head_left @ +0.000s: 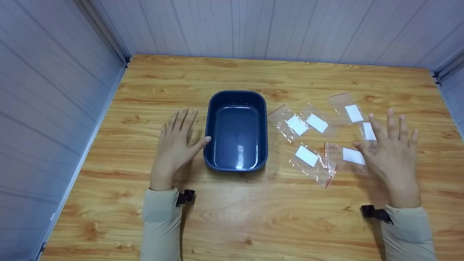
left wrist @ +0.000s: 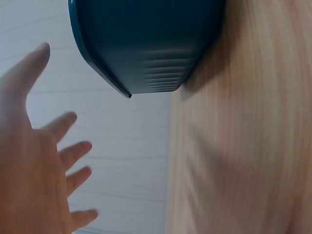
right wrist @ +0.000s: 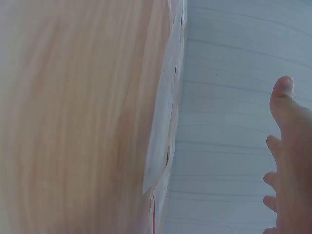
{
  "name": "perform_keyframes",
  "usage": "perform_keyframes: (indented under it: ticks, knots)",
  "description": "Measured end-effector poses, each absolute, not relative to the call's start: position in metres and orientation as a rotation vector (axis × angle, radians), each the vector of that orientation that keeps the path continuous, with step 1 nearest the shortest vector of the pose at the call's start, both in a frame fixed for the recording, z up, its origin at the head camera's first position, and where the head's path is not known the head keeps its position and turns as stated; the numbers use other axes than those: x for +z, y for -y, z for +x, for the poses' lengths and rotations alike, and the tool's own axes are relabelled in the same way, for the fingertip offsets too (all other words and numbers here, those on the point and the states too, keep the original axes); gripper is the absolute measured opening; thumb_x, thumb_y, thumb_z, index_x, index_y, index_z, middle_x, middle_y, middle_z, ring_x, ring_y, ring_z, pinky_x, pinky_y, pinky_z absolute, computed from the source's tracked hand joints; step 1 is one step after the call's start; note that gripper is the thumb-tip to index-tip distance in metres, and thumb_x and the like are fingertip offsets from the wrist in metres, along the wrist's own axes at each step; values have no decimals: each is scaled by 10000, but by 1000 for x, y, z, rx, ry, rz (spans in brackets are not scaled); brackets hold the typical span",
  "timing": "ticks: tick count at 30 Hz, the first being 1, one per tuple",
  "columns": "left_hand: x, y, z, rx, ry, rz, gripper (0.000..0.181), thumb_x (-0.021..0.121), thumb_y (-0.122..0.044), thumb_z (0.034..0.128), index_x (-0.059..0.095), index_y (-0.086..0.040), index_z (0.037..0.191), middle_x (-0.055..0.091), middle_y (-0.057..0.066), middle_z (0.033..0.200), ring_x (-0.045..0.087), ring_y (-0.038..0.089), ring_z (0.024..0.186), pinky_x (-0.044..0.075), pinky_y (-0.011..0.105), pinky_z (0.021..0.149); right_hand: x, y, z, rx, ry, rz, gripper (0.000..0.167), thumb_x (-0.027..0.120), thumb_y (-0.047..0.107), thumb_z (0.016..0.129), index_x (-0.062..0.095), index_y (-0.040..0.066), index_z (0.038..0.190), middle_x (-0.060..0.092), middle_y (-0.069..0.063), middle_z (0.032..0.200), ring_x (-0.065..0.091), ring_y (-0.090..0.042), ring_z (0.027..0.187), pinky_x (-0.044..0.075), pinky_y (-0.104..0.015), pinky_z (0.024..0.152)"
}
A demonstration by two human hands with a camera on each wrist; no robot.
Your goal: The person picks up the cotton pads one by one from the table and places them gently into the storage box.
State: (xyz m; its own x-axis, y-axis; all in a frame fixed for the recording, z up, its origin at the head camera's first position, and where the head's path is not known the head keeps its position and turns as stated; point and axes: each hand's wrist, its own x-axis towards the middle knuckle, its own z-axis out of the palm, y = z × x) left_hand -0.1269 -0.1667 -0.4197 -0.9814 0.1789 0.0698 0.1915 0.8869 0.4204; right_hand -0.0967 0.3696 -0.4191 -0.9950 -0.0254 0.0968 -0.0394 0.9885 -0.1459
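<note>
In the head view a dark blue plastic tub stands on the table. My left hand hovers at its left side with fingers spread; the thumb tip lies over the rim. A gap shows between that hand and the tub in the left wrist view. Over at the right, my right hand is held above the table, fingers spread, holding nothing. It is nearest to a clear zip bag with a white card-like piece inside and to another white piece, whose bag it partly hides.
More clear zip bags with white pieces lie between tub and right hand: one at the back, two overlapping ones, and one in front. Pale panel walls border the wooden table.
</note>
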Motion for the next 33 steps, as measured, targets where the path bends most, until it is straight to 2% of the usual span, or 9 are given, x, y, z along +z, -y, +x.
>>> perform_keyframes:
  ticks: [5,8,17,24,33]
  knots:
    - [-425,167,-129,-894,3021,-385,842,504,-703,908,257,-262,1582,229,55,1628,163,328,1487,128,609,1168,-420,-369,-96,254,3028,52,773,406,611,994,88,260,1605,-159,-81,1639,-189,-344,1472,-189,-607,1114]
    - [-427,167,-127,-1035,3026,-401,813,556,-666,906,291,-280,1570,267,62,1613,179,343,1482,132,596,1174,-420,-368,-95,265,3021,53,772,418,604,993,100,257,1605,-144,-81,1642,-183,-337,1475,-182,-609,1117]
    - [-424,172,-124,-1426,3018,-364,803,696,-607,843,359,-363,1530,316,-16,1587,283,290,1449,237,584,1148,-419,-368,-97,292,2995,71,759,475,549,995,133,250,1603,-89,-105,1653,-113,-368,1489,-137,-620,1135]
    - [-426,176,-122,-1668,2949,-462,782,774,-418,857,387,-290,1524,401,-13,1542,281,245,1452,212,552,1168,-419,-366,-97,316,3018,75,747,439,546,1010,100,245,1605,-125,-87,1647,-138,-360,1484,-172,-585,1129]
    - [-432,176,-124,-1817,2933,-513,798,807,-255,850,389,-212,1528,395,62,1542,336,295,1420,262,518,1159,-417,-369,-97,363,3028,104,732,411,543,1022,87,241,1605,-149,-72,1641,-124,-383,1482,-157,-589,1132]
